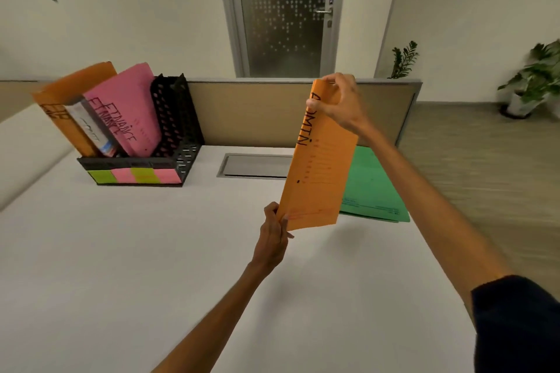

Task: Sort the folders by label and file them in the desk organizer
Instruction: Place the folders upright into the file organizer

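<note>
I hold an orange folder [318, 166] upright above the white desk [121, 251], with black handwriting reading roughly "ADMIN" down its left edge. My right hand [339, 103] pinches its top edge and my left hand [274, 230] grips its bottom left corner. A green folder [375, 188] lies flat on the desk behind it, partly hidden. At the back left stands the black perforated desk organizer [172, 127] with green and pink labels along its front. It holds an orange folder [66, 97], a grey one [91, 127] and a pink folder [133, 106] marked "FINANCE"; its right slots look vacant.
A metal cable hatch [254, 165] is set into the desk by the beige partition [257, 112]. Behind are a frosted glass door [285, 9] and potted plants [533, 79] on the floor at the right.
</note>
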